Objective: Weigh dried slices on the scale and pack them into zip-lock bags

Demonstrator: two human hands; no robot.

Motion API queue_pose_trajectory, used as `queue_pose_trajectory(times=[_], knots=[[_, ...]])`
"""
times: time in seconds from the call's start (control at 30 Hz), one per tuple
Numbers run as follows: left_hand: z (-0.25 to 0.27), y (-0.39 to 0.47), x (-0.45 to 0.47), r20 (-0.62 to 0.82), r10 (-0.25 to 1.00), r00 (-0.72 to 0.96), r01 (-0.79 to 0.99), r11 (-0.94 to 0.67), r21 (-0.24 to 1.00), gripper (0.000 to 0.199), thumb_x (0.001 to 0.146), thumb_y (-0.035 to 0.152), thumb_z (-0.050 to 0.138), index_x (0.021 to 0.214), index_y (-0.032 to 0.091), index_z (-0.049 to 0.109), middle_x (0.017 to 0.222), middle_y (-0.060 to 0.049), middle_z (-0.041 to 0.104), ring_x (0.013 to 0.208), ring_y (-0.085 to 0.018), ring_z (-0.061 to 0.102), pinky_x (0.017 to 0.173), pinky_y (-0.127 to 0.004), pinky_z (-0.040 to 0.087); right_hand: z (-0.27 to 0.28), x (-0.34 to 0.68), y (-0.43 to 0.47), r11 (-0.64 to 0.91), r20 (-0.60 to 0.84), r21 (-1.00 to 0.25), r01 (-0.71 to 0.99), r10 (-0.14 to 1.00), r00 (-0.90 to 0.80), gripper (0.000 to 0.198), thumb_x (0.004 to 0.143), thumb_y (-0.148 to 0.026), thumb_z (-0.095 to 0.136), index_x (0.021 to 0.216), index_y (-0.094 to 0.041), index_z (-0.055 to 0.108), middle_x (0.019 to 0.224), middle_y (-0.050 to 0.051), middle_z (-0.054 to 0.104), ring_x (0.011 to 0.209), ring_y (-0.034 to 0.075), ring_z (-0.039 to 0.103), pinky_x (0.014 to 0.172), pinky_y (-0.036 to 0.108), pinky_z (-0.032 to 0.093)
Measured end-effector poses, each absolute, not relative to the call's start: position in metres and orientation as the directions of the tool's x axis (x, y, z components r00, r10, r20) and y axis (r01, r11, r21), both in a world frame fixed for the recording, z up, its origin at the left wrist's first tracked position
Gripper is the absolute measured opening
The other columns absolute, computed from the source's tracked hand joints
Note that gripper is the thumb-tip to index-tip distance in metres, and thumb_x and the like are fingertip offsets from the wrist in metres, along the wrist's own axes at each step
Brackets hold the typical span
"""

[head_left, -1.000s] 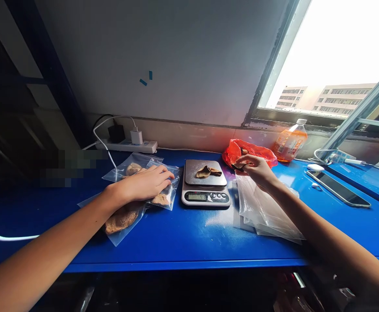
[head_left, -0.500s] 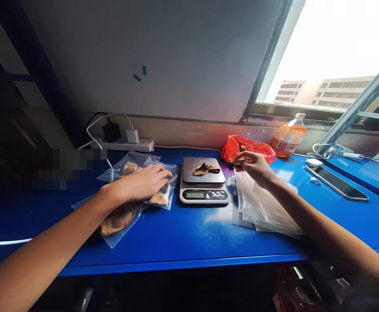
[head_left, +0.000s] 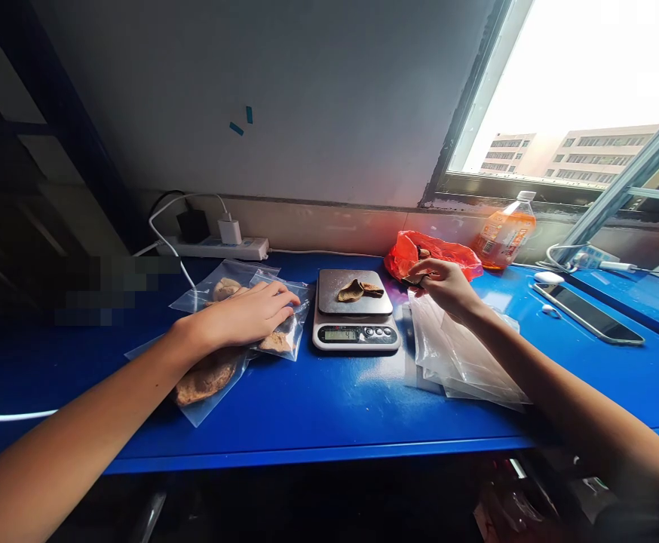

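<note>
My left hand lies palm down, fingers stretched out, over clear zip bags that hold light brown dried pieces. To its right stands a kitchen scale with its display lit. Curled dried slices, brown and dark-edged, rest on the metal plate. At the front of a crumpled red plastic bag, my right hand has its fingers closed in a pinch on a dark dried slice, mostly covered by the fingers. Flat clear bags are spread beneath my right wrist.
An orange drink bottle stands behind the red bag. A phone and white earbuds lie at the right. A power strip with chargers and a white cable runs along the wall. The blue table's front edge is near me.
The view has shifted slightly. Both hands stay nearly where they were, and the slices on the scale have not moved.
</note>
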State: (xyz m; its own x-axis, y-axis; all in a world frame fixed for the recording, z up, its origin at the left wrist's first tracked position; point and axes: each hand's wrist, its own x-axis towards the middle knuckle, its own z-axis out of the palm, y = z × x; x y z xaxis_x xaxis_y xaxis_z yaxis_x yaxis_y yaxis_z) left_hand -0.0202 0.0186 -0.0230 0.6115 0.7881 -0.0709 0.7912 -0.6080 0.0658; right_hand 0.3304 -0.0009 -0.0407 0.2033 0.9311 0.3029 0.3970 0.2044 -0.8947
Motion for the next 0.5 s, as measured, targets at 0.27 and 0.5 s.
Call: queue_pose_trajectory(times=[0.27,0.5], knots=[[-0.020,0.017,-0.018,-0.090,0.798,0.596,0.803,-0.592,0.072,0.045,0.097,0.039,0.027,0.131,0.023,0.051,0.134,-0.010,0.050,0.122,-0.026,0.046,0.105,-0.044,0.036,-0.036,0.329,0.001,0.226,0.348,-0.848,0.479,0.919,0.182,0.015,0.067,-0.020,0.060,0.079,-0.015,0.068,0.088,0.008,0.069,0.058,0.012,0.060,0.043,0.024,0.049],[-0.017,0.013,-0.017,-0.103,0.805,0.585,0.811,-0.578,0.087,0.044,0.098,0.040,0.026,0.130,0.025,0.051,0.133,-0.010,0.050,0.121,-0.026,0.046,0.104,-0.043,0.036,-0.018,0.306,0.033,0.372,0.421,-0.532,0.761,0.896,-0.144,0.029,0.065,-0.007,0.052,0.076,-0.021,0.075,0.085,0.002,0.074,0.081,0.017,0.066,0.079,0.029,0.053]])
